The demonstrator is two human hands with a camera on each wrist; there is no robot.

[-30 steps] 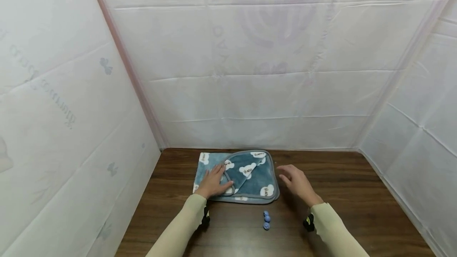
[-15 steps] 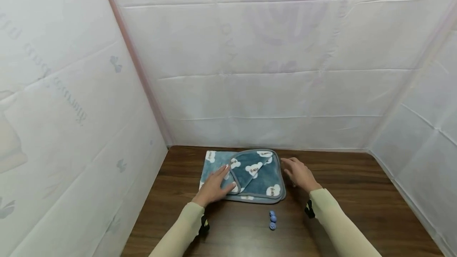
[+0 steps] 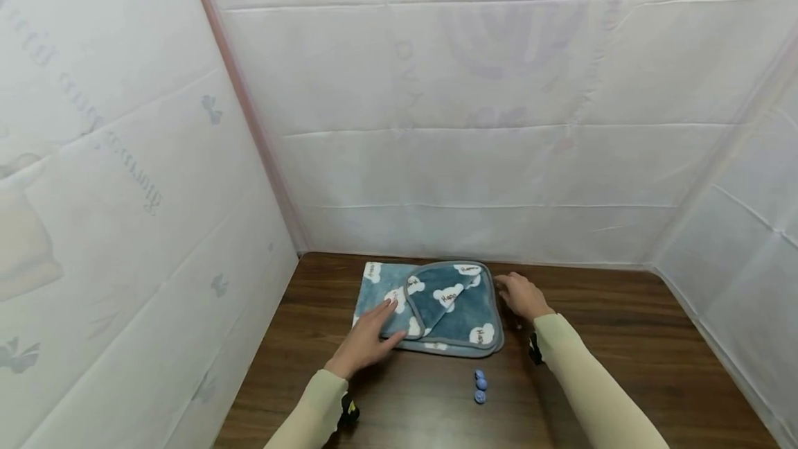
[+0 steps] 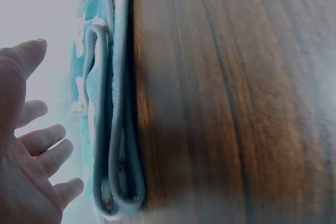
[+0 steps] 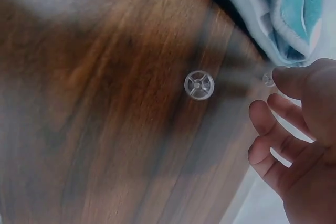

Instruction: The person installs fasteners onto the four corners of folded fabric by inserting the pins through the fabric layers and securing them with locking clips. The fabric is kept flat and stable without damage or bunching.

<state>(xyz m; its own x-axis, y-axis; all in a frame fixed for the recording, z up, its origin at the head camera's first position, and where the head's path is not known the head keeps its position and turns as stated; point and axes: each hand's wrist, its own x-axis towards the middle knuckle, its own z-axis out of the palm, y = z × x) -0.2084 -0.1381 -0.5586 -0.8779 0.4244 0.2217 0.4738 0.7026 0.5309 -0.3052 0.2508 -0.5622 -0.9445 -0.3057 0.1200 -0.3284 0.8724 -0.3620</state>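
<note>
White sheeting (image 3: 474,172) around a wooden table (image 3: 623,338), with one folded blanket (image 3: 464,310)

Left hand (image 3: 368,341): fingers extended and spread, grasping nothing; poised at the blanket's near left part, contact uncertain.

Right hand (image 3: 524,295): fingers loosely bent, at the blanket's right edge. Beside the thumb tip, one partly hidden clear disc (image 5: 268,78); whether it is pinched or lying free cannot be told.

Blanket: blue plush, grey trim, white patches with dark lettering; folded in layers, a darker flap uppermost on the right. Lies flat near the table's far edge, closer to the far left corner than to the far right.

Spoked disc (image 5: 199,85): one, clear, round; flat on the table, right of the blanket and well apart from the fingers.

Blue pieces (image 3: 481,384): three, small, rounded; close together in a line running toward the table's near edge, just in front of the blanket's near right corner.

Left sleeve (image 3: 312,404) and right sleeve (image 3: 592,380): pale yellow-green, long; a black device at each wrist.
</note>
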